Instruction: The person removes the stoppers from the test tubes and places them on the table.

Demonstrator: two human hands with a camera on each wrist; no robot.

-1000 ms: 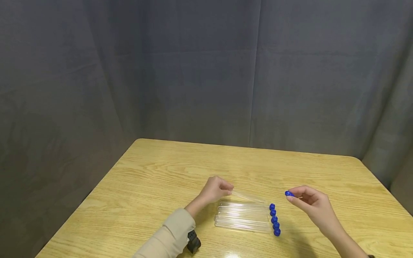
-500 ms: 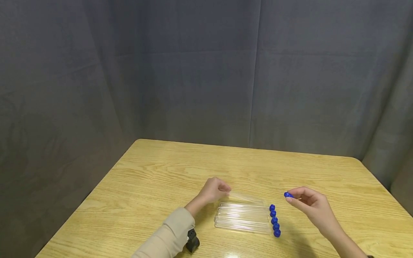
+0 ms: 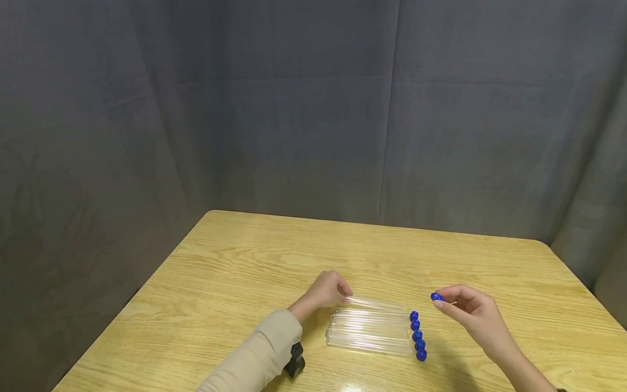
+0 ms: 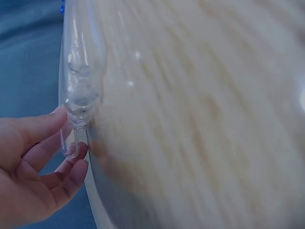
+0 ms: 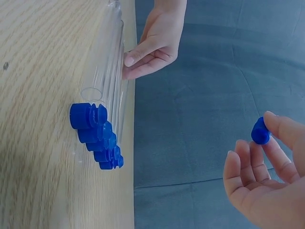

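Note:
My left hand [image 3: 329, 289] pinches the rounded end of a clear test tube [image 3: 376, 304] between thumb and fingers, just beyond a row of similar test tubes [image 3: 367, 330] lying side by side on the table. In the left wrist view the held tube's end [image 4: 70, 149] shows between the fingertips. To the right, my right hand [image 3: 479, 314] holds a small blue cap [image 3: 437, 296] between thumb and forefinger, in the air. The right wrist view shows this blue cap [image 5: 260, 132] apart from the tubes. Several blue caps [image 3: 418, 336] stand in a line beside the tubes' open ends.
The wooden table [image 3: 235, 256] stretches around the tubes. Grey cloth [image 3: 294, 109] hangs behind it and at both sides. A black device [image 3: 294, 361] sits at my left wrist under the beige sleeve [image 3: 259, 348].
My left hand and its test tube have come slightly down towards the row of tubes. My right hand with the blue cap has hardly moved.

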